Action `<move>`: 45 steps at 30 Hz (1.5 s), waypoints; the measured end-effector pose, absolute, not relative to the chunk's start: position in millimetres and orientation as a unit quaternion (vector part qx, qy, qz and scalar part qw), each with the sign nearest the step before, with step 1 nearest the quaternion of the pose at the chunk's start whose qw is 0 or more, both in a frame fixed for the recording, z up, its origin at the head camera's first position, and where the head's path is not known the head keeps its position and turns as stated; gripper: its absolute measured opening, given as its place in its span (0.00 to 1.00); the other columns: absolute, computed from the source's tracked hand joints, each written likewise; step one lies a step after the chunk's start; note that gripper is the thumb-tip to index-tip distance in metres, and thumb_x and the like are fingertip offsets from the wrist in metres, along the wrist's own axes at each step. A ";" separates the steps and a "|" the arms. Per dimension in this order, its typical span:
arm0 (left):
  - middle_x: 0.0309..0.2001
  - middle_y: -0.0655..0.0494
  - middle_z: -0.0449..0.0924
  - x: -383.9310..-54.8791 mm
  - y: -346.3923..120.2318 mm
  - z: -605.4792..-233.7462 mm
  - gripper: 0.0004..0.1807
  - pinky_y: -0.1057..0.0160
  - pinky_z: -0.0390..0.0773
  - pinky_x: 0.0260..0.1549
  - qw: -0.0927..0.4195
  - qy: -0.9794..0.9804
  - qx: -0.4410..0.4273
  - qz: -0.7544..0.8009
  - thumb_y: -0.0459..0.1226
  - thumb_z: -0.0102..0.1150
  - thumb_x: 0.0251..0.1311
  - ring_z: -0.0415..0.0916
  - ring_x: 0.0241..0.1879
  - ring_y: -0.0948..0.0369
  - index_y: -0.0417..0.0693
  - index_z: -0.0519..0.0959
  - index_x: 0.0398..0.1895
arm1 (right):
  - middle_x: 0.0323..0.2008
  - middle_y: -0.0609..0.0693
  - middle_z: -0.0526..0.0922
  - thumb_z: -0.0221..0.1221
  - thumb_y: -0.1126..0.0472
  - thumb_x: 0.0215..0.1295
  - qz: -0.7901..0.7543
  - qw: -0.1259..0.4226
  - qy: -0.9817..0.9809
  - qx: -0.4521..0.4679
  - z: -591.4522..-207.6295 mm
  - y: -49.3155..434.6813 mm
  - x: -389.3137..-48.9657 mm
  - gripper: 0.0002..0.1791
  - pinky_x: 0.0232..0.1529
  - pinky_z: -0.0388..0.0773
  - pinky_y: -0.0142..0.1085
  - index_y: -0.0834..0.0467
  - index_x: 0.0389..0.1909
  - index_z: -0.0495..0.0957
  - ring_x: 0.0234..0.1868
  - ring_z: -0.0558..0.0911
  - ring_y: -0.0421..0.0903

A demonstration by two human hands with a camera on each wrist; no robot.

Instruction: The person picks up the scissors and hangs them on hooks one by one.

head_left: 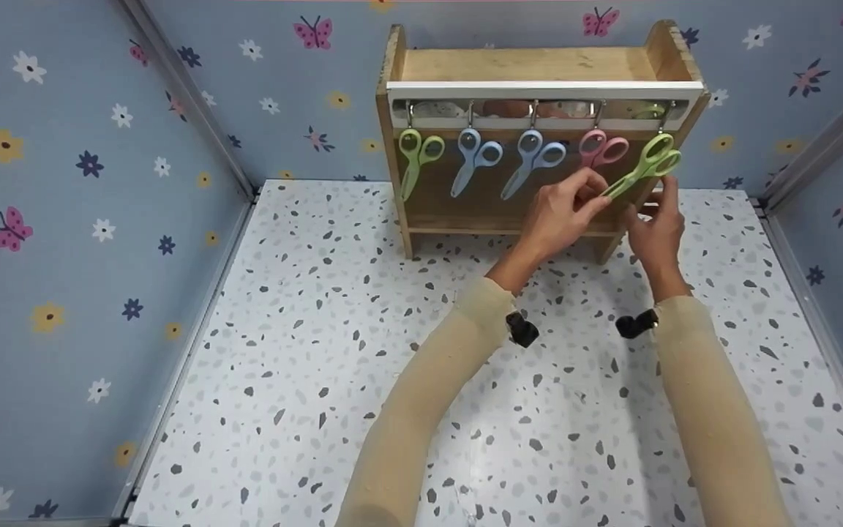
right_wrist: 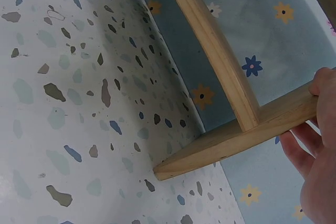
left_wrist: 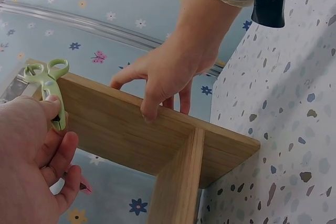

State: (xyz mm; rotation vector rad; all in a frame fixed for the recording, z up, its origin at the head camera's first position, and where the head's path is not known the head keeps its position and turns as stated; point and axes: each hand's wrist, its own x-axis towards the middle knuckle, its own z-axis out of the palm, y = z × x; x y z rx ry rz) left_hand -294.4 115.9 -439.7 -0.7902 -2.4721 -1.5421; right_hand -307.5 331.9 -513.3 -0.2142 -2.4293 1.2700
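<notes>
My left hand [head_left: 559, 211] pinches the blade end of a pair of light green scissors [head_left: 641, 170] between thumb and fingers. The handle loop of these scissors is at the rightmost hook [head_left: 663, 121] of a wooden rack [head_left: 524, 64]. With thumb on one face and fingers on the other, my right hand [head_left: 657, 233] grips the rack's right side panel [left_wrist: 115, 103], as the left wrist view shows. Pink scissors [head_left: 601, 148] hang just left of the held pair, their blades hidden behind my left hand. Further left hang two blue scissors [head_left: 533, 157] and another green pair [head_left: 416, 157].
The rack stands on a white speckled surface [head_left: 304, 351] near the back wall. Flower-patterned walls [head_left: 85, 256] enclose the left, back and right. A shiny metal strip [head_left: 436, 111] carries the hooks. A wooden crossbar [right_wrist: 215, 51] joins the rack's sides low down.
</notes>
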 end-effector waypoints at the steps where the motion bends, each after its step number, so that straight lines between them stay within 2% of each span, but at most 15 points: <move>1: 0.49 0.52 0.94 -294.3 115.9 -440.5 0.09 0.75 0.74 0.42 0.061 -0.817 -0.261 -0.511 0.41 0.66 0.81 0.83 0.41 0.65 0.47 0.85 0.56 | 0.66 0.64 0.87 0.57 0.64 0.81 0.453 0.193 -0.867 -0.078 -513.4 332.0 -307.3 0.39 0.68 0.86 0.55 0.42 0.88 0.59 0.66 0.89 0.61; 7: 0.51 0.53 0.93 -295.0 116.1 -443.6 0.10 0.76 0.75 0.44 0.063 -0.814 -0.258 -0.517 0.41 0.67 0.81 0.83 0.43 0.65 0.47 0.85 0.56 | 0.66 0.64 0.86 0.56 0.62 0.81 0.456 0.186 -0.866 -0.084 -514.0 332.6 -307.0 0.39 0.64 0.87 0.48 0.39 0.88 0.58 0.66 0.89 0.60; 17: 0.52 0.50 0.92 -295.5 116.1 -450.2 0.14 0.77 0.76 0.46 0.039 -0.817 -0.250 -0.519 0.39 0.66 0.81 0.83 0.45 0.65 0.46 0.87 0.62 | 0.66 0.66 0.85 0.56 0.63 0.83 0.452 0.194 -0.867 -0.080 -516.8 332.7 -307.2 0.39 0.71 0.85 0.56 0.40 0.89 0.57 0.66 0.87 0.60; 19: 0.52 0.49 0.92 -296.0 115.9 -452.0 0.13 0.74 0.79 0.47 0.041 -0.819 -0.247 -0.516 0.38 0.66 0.81 0.83 0.46 0.64 0.45 0.88 0.62 | 0.66 0.66 0.86 0.56 0.63 0.82 0.453 0.195 -0.866 -0.078 -517.0 332.4 -307.4 0.39 0.72 0.85 0.56 0.39 0.89 0.58 0.66 0.87 0.60; 22: 0.52 0.47 0.92 -296.9 115.9 -455.2 0.13 0.64 0.86 0.53 0.044 -0.817 -0.247 -0.519 0.37 0.66 0.81 0.86 0.48 0.60 0.43 0.88 0.62 | 0.65 0.66 0.86 0.56 0.63 0.82 0.455 0.199 -0.865 -0.073 -517.7 332.0 -307.8 0.40 0.72 0.84 0.56 0.40 0.89 0.58 0.65 0.87 0.60; 25: 0.54 0.44 0.92 -297.8 116.3 -458.4 0.14 0.56 0.88 0.58 0.047 -0.810 -0.253 -0.527 0.35 0.66 0.81 0.89 0.52 0.55 0.41 0.88 0.62 | 0.64 0.65 0.86 0.56 0.63 0.81 0.455 0.202 -0.864 -0.073 -518.5 331.8 -308.4 0.40 0.71 0.84 0.57 0.39 0.88 0.59 0.64 0.88 0.59; 33: 0.55 0.46 0.94 -300.8 118.9 -466.2 0.13 0.78 0.82 0.53 0.070 -0.797 -0.240 -0.550 0.34 0.68 0.79 0.91 0.54 0.56 0.41 0.89 0.61 | 0.65 0.66 0.86 0.56 0.63 0.82 0.455 0.198 -0.864 -0.081 -517.8 330.8 -309.3 0.39 0.72 0.84 0.58 0.38 0.88 0.59 0.65 0.87 0.60; 45: 0.56 0.46 0.94 -301.3 125.8 -467.6 0.14 0.72 0.84 0.56 0.068 -0.786 -0.228 -0.571 0.32 0.69 0.78 0.90 0.56 0.56 0.41 0.88 0.62 | 0.66 0.65 0.85 0.56 0.64 0.82 0.459 0.197 -0.862 -0.083 -516.1 331.7 -310.8 0.40 0.73 0.83 0.56 0.37 0.88 0.59 0.64 0.86 0.58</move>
